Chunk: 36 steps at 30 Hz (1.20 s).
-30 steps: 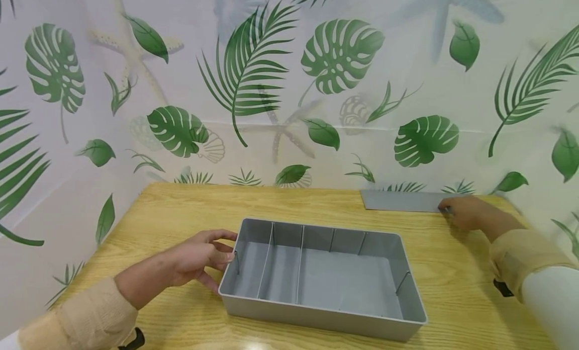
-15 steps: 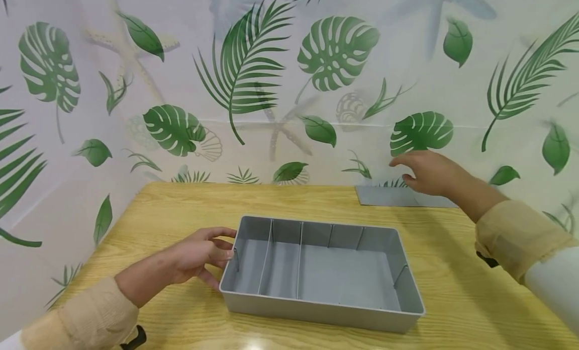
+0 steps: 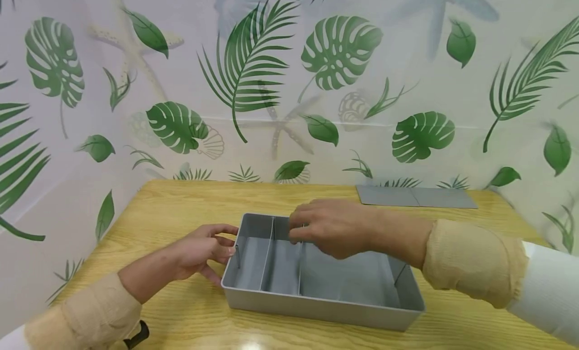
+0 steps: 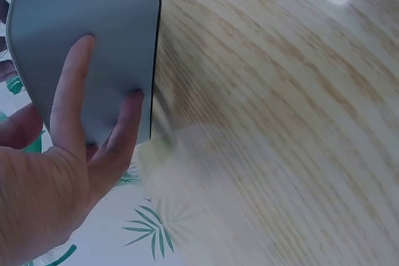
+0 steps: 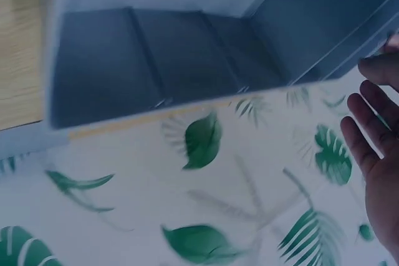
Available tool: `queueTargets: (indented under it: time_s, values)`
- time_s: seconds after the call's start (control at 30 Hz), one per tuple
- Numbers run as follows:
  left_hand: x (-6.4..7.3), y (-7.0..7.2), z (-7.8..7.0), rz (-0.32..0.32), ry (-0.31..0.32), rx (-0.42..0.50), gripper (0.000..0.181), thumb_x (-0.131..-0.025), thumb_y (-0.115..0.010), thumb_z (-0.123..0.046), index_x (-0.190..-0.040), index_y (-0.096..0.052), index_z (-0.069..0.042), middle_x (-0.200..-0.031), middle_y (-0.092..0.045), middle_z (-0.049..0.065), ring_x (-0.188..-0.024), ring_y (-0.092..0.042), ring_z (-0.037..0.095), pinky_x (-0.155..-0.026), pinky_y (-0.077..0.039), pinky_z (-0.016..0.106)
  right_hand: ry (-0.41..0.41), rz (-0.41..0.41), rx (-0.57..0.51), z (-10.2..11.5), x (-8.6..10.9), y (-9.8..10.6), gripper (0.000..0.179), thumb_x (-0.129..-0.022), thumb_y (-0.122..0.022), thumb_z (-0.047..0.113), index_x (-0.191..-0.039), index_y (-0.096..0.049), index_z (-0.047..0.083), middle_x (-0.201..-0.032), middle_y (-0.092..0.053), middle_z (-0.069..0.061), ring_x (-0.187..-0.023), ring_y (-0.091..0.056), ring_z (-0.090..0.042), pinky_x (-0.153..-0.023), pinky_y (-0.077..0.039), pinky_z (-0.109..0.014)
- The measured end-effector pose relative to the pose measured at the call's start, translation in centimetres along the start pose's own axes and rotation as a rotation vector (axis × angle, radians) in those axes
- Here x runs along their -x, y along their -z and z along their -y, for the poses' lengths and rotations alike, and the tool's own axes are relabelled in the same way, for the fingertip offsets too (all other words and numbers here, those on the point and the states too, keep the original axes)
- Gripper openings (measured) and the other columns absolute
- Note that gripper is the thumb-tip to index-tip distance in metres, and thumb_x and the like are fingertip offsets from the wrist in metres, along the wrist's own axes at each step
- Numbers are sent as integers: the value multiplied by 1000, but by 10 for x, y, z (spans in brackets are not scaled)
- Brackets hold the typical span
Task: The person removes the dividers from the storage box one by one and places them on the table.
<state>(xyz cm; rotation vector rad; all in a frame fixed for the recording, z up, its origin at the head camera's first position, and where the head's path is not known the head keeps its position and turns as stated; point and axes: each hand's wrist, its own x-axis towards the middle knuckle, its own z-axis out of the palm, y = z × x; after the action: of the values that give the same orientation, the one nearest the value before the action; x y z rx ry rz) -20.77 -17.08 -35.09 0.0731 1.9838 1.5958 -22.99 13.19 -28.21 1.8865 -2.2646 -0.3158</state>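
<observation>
A grey rectangular box [image 3: 357,315] stands on the wooden table. Two thin upright dividers, a left one [image 3: 267,269] and a right one [image 3: 299,274], cross it toward its left end. My left hand [image 3: 196,253] rests against the box's left end. In the left wrist view, its spread fingers [image 4: 80,73] touch the outer wall. My right hand [image 3: 339,227] reaches over the back part of the box, with fingertips near the right divider's rear end. The right wrist view shows its fingers loosely extended and holding nothing; part of the hand is cut off there.
Two flat grey panels [image 3: 386,196] lie side by side at the back right of the table [image 3: 203,199]. Behind the table hangs a cloth [image 3: 271,88] with printed green leaves. Narrow slots mark the box's inner walls.
My right hand has left the flat panels at the back right, lifted, and swung left to above the box. The left hand stays at the box's left end.
</observation>
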Motion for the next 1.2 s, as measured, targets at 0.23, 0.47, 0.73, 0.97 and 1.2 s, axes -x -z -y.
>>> queueTargets:
  time_s: [0.23, 0.47, 0.73, 0.97, 1.2]
  values:
    - [-1, 1, -1, 11, 7, -7, 57, -100, -53, -6, -153, -32, -4, -151, -36, 30, -105, -66, 35, -63, -62, 49, 51, 263, 56, 21, -35, -7, 35, -92, -68, 4, -120, -66, 24, -127, -61, 2, -115, -58, -16, -93, -53, -29]
    - [1, 1, -1, 18, 12, 0, 57, -101, -52, -6, -153, -30, -4, -153, -33, 31, -110, -64, 36, -65, -62, 49, 124, 402, 183, 26, -51, -23, 32, -89, -76, 13, -117, -70, 28, -112, -65, 8, -106, -61, -10, -78, -53, -26]
    - [0, 1, -1, 2, 15, -5, 57, -100, -53, -5, -153, -32, -4, -154, -31, 31, -115, -61, 38, -64, -62, 49, 100, 468, 167, 29, -55, -44, 18, -89, -75, 15, -102, -75, 27, -99, -70, 9, -88, -65, -7, -71, -57, -24]
    - [-1, 1, -1, 12, 8, -3, 57, -100, -53, -6, -153, -32, -3, -152, -34, 30, -113, -62, 37, -65, -62, 49, 118, 484, 164, 30, -55, -51, 13, -91, -72, 13, -87, -76, 25, -89, -70, 10, -73, -63, -6, -61, -57, -22]
    - [0, 2, 0, 9, 5, -5, 58, -99, -53, -5, -153, -31, -3, -153, -32, 31, -113, -62, 37, -65, -62, 49, 159, 446, 165, 29, -56, -49, 15, -92, -70, 13, -88, -78, 25, -87, -71, 9, -70, -62, -5, -59, -57, -22]
